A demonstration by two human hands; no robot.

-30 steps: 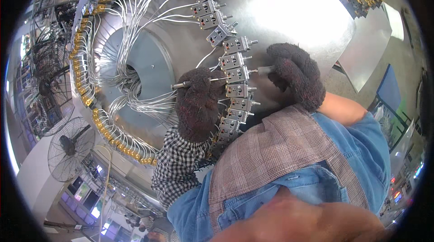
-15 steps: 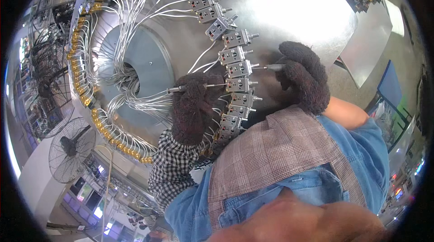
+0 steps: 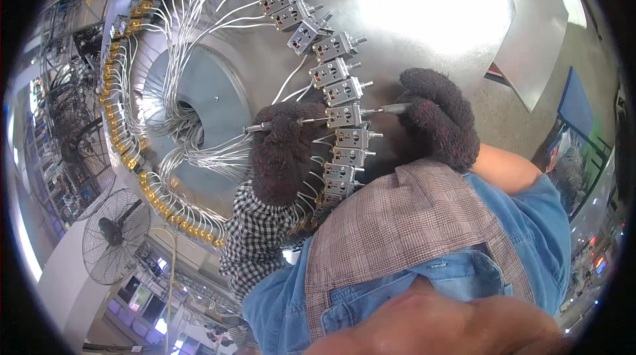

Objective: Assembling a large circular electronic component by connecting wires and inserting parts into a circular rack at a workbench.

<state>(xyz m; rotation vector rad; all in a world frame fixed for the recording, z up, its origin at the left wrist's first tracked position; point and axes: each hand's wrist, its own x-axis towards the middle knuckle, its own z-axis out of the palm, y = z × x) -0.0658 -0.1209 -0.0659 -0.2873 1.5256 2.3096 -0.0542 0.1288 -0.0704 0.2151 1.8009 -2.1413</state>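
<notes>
Left hand (image 3: 281,159), dark-gloved, curled closed around slim metal screwdriver (image 3: 256,128); long axis runs left-right, tip pointing right at silver block (image 3: 344,116). Right hand (image 3: 442,119), same glove, fingers closed on grey-handled driver (image 3: 395,108), pointing left at that block's outer end, roughly in line. Tip contact unclear for both. Block sits within curved row of similar blocks (image 3: 328,73); white wires (image 3: 218,157) fan from grey disc's (image 3: 225,86) central hole.

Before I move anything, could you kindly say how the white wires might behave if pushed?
The white wires would probably flex easily, as they sweep in long curves. They may shift together, since many bunch near the middle of the grey disc. A harder push might tug the metal blocks, because several wires run up to them.
</notes>
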